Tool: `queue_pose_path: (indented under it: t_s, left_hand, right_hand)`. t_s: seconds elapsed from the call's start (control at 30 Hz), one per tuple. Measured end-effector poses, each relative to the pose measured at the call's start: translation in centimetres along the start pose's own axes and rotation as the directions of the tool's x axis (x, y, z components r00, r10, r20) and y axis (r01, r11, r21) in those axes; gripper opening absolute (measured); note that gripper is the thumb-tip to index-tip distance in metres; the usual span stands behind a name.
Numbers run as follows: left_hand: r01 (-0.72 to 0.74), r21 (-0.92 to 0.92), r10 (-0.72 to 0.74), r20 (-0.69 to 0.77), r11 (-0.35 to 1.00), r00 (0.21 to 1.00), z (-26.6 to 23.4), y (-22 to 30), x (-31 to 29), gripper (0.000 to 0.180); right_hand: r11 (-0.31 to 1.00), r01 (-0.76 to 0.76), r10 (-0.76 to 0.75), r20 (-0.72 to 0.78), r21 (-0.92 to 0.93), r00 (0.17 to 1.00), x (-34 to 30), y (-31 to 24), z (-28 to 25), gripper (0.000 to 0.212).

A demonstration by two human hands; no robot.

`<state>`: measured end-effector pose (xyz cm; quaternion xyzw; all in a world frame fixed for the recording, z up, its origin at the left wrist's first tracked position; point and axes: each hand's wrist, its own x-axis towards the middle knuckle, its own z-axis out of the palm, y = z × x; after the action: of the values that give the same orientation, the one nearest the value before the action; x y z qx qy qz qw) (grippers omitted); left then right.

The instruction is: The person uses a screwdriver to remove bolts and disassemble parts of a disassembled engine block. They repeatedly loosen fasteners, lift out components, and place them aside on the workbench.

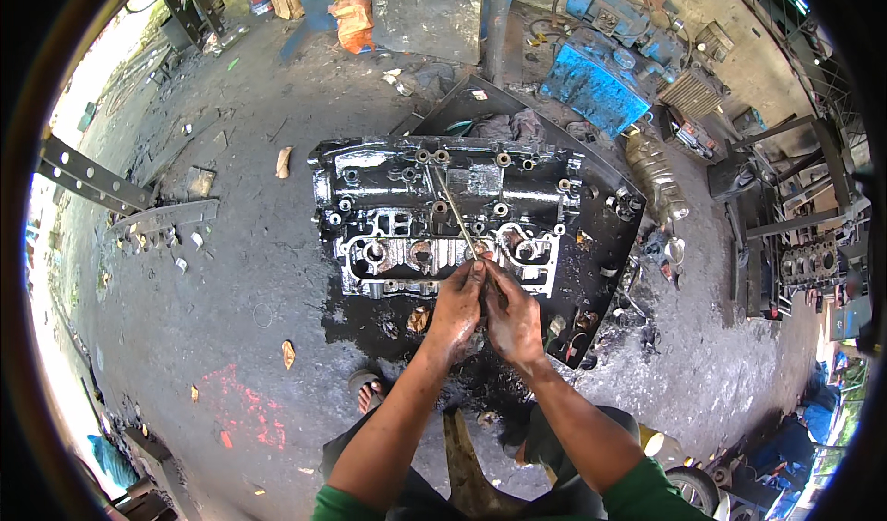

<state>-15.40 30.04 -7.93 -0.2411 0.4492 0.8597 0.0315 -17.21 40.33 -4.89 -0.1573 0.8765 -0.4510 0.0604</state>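
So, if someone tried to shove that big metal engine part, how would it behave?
The engine part would probably be heavy, since it looks like bulky, solid metal. The glossy black film over much of it could make it slippery. It seems unlikely to tip, lying broad and low.

Can't read any txt, label, no. or sign. See red-pink marks [245, 408] on grey floor [268, 295], lower L, but too patchy to make out as letters or nos. Can't read anything on orange-brown bag [354, 22] at top, nor on red/blue tub [260, 1] top L: too small/blurred. Ditto for blue machine [596, 82] upper R & metal engine part [480, 184] mid-pic.
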Motion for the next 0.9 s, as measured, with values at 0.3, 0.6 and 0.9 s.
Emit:
queue_pose_path:
  t_s: [0.3, 0.6, 0.9]
  left_hand:
    - [0.017, -0.015, -0.018, -0.081, 1.0, 0.997, -0.4, -3.7, 2.1, 0.049]
    - [-0.086, 0.526, 0.263, -0.272, 0.846, 0.925, -6.1, -5.5, 2.9, 0.043]
    - [0.01, 0.658, 0.33, -0.391, 0.753, 0.859, -5.5, -5.3, 2.9, 0.034]
  right_hand:
    - [0.05, -0.205, -0.248, 0.211, 0.977, 0.945, -0.2, 7.3, 2.0, 0.041]
    - [0.132, -0.448, 0.464, 0.344, 0.884, 0.816, -0.9, 10.6, 13.8, 0.051]
    - [0.001, -0.424, 0.331, 0.4, 0.906, 0.855, -1.3, 12.9, 15.4, 0.066]
